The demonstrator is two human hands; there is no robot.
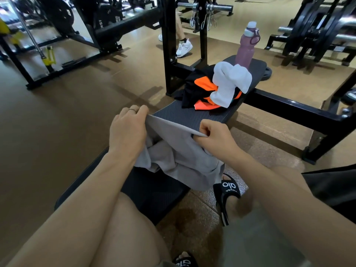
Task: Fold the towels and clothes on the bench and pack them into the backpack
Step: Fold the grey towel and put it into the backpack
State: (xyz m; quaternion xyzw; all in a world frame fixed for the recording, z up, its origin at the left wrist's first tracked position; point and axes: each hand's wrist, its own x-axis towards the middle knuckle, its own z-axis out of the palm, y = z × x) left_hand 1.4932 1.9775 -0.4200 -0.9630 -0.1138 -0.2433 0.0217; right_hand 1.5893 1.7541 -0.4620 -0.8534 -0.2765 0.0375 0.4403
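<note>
You hold the grey towel (179, 151) over the near end of the bench (192, 114), its top edge stretched between your grips. Left hand (128, 130) and right hand (213, 137) each pinch a corner, knuckles up, wrists level. Pull the edge taut, let the bunched lower part hang free, then fold corner to corner. The other clothes (204, 87) lie farther along.

Gym floor (57, 116): tan-brown, glossy, soft reflections. Black steel bench-press rack (165, 54) ahead with chrome barbell (210, 6) across it. Black weight machines left (107, 27) and right (312, 29). Yellow fitting (49, 56) on left frame.
</note>
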